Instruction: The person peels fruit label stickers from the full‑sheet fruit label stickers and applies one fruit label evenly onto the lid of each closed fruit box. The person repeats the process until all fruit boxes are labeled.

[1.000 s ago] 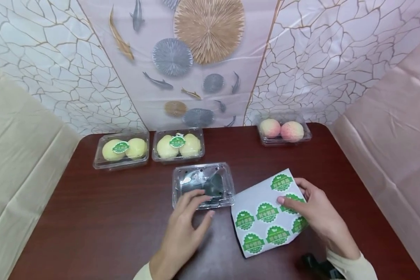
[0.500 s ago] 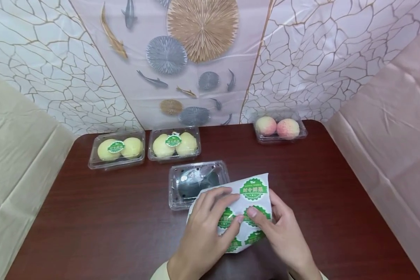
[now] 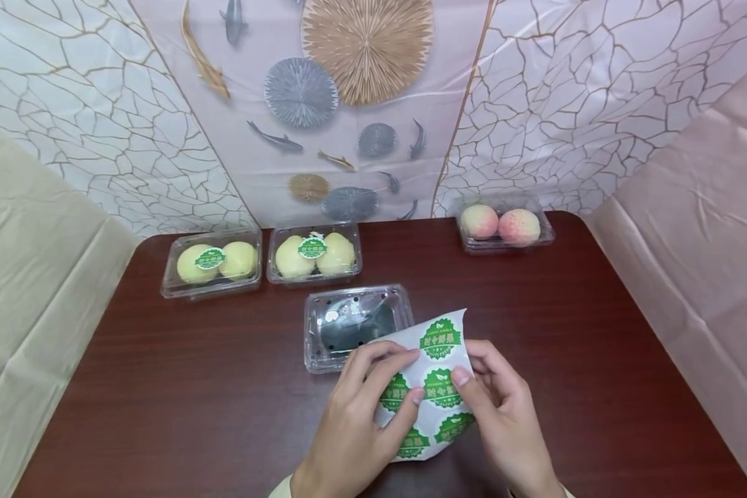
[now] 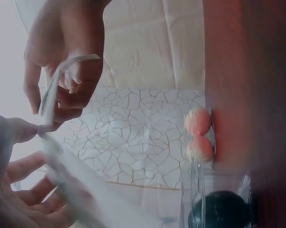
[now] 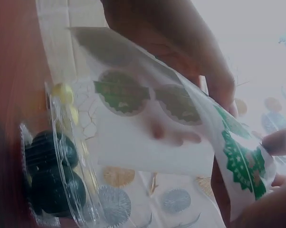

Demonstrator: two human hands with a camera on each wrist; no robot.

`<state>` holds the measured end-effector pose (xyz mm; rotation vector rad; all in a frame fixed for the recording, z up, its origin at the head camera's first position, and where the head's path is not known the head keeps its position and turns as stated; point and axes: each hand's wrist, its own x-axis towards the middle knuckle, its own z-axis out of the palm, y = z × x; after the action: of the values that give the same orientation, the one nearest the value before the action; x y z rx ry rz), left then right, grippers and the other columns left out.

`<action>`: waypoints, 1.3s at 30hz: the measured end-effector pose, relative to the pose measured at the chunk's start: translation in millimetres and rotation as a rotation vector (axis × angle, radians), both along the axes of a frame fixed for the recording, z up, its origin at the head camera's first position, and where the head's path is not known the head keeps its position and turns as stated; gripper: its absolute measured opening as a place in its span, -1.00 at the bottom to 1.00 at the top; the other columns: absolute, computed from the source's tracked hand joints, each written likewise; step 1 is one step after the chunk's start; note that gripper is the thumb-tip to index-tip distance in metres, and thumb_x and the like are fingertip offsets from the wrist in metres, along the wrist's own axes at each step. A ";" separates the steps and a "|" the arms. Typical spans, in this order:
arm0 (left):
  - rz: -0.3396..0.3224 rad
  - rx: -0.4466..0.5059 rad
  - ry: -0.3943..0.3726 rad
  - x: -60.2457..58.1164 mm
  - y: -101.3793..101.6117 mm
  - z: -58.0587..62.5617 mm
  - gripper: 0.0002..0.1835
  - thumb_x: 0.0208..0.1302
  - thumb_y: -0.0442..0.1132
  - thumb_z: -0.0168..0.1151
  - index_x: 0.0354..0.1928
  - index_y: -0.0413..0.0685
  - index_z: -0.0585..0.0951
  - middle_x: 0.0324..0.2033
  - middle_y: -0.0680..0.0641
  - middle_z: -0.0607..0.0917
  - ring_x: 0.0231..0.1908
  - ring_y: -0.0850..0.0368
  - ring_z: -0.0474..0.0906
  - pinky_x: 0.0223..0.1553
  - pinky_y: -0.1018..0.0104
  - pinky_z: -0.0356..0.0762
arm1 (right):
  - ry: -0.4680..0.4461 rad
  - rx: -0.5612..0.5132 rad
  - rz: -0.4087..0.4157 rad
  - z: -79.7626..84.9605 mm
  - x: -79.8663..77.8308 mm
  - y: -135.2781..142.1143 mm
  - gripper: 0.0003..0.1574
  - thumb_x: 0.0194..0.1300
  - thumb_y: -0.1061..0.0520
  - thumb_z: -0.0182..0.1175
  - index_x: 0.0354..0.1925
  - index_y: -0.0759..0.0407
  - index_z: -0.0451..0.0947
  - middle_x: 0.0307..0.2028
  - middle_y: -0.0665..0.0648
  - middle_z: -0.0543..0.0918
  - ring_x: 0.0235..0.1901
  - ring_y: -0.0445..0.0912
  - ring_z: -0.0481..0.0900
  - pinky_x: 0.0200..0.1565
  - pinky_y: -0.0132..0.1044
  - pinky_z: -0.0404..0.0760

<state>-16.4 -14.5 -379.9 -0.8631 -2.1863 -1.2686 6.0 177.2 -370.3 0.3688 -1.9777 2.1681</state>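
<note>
Both hands hold a white sheet of round green-and-white stickers [image 3: 440, 389] above the table's near middle. In the head view my left hand [image 3: 357, 422] grips its left side, thumb on the printed face. At the right edge my right hand [image 3: 512, 418] pinches the sheet, thumb in front and fingers behind. The right wrist view shows the sheet's pale back [image 5: 133, 142] with labels showing through, and it bends toward the right hand. Just beyond the left fingers sits a closed clear plastic clamshell [image 3: 356, 328] with dark green round fruit [image 5: 57, 183] inside; the sheet's corner overlaps it in the head view.
Two clamshells of pale yellow fruit, the left one [image 3: 211, 264] and its neighbour [image 3: 314, 254], stand at the back left, each bearing a green label. A clamshell with two pink-and-cream peaches [image 3: 504, 225] stands at the back right. Fabric walls [image 3: 43, 290] enclose the dark red table [image 3: 180, 401].
The right hand has brought the sticker sheet leftward from the right side. The left hand has left the dark-fruit clamshell and taken hold of the sheet, which now bends slightly between both hands.
</note>
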 end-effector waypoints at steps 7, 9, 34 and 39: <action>-0.014 0.012 -0.042 -0.8 2.6 6.0 -0.60 0.46 -0.19 0.35 0.29 0.03 0.62 0.16 0.01 0.63 0.15 0.11 0.56 0.15 0.25 0.57 | 0.021 0.118 -0.113 5.2 3.2 -2.6 -0.70 0.44 0.53 0.12 0.02 0.36 0.64 -0.17 0.11 0.73 -0.26 -0.14 0.69 -0.25 -0.35 0.70; -0.018 0.037 -0.015 -2.1 4.1 8.2 -0.63 0.46 -0.19 0.35 0.25 0.01 0.64 0.13 -0.02 0.63 0.13 0.10 0.57 0.14 0.26 0.58 | 0.053 0.160 -0.113 7.3 3.7 -2.5 -0.69 0.42 0.55 0.14 0.00 0.34 0.66 -0.14 0.09 0.72 -0.22 -0.14 0.68 -0.20 -0.38 0.69; -0.067 0.117 0.163 -1.6 10.7 23.9 -0.78 0.46 -0.32 0.30 0.08 -0.15 0.68 0.02 -0.11 0.73 0.06 0.03 0.69 0.16 0.21 0.63 | 0.269 0.214 -0.172 18.0 8.6 -7.9 -0.68 0.30 0.63 0.16 -0.10 0.36 0.63 -0.25 0.01 0.75 -0.31 -0.26 0.64 -0.32 -0.45 0.60; -0.113 0.121 0.132 1.5 11.1 26.4 -0.77 0.49 -0.31 0.27 0.11 -0.18 0.66 0.01 -0.08 0.76 0.10 0.03 0.70 0.22 0.18 0.61 | 0.346 0.055 -0.093 13.1 6.6 -10.1 -0.72 0.29 0.63 0.20 -0.13 0.42 0.65 -0.21 0.17 0.66 -0.19 -0.12 0.62 -0.14 -0.41 0.61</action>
<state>-14.9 -3.4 -353.5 -1.0039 -1.9613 -1.3424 12.6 167.1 -357.2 0.6029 -1.8243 1.8493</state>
